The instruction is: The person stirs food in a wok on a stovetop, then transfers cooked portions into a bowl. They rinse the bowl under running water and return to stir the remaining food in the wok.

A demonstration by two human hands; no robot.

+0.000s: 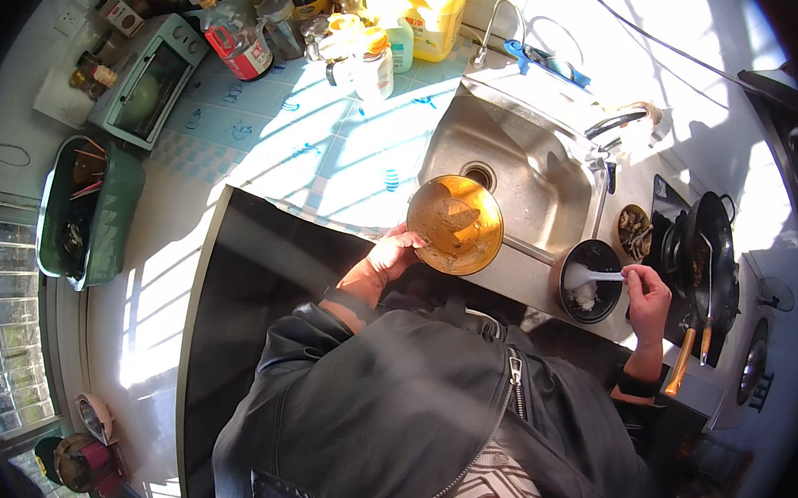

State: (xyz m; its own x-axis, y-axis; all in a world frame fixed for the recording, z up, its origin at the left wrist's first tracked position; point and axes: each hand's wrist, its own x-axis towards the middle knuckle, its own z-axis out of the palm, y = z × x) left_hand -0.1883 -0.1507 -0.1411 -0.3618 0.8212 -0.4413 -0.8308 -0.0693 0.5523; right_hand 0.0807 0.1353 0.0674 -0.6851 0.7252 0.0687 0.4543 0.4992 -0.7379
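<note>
My left hand [394,255] grips the rim of a gold-coloured metal bowl [455,225], tipped so that its inside, smeared with brownish residue, faces me. The bowl is over the front edge of the stainless steel sink [505,161]. In my right hand [648,297] is the handle of a white spoon or rice paddle [597,276]. Its head is down inside a dark pot [607,310] on the counter, beside white food that looks like cooked rice [583,296]. My fingers are above the pot's right rim.
A wok [716,250] with a wooden handle sits on the stove at right. Near it stands a small bowl of food pieces [634,232]. Bottles, a yellow jug [432,15] and a toaster oven [146,86] line the back counter. A green basin [101,218] stands left.
</note>
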